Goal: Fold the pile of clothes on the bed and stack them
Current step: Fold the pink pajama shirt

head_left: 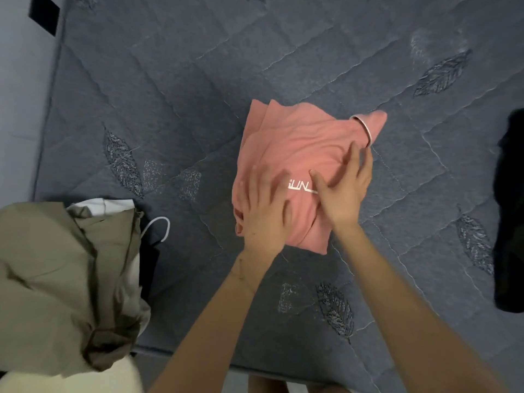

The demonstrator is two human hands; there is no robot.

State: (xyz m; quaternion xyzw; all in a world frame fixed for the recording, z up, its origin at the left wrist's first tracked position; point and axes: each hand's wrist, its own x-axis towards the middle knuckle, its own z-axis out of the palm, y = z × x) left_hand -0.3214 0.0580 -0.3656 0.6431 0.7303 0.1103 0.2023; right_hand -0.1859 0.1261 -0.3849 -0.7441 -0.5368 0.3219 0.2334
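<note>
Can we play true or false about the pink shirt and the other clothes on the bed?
1. The left hand and the right hand both lie on the pink shirt. True.
2. The pink shirt is spread out flat to its full size. False: it is folded into a small bundle.
3. A khaki garment lies crumpled to the left of the pink shirt. True.
4. The mattress is bright red. False: it is grey, quilted, with stitched leaves.
5. The pink shirt sits on top of the black garment. False: the black garment lies apart, at the right edge of the view.
</note>
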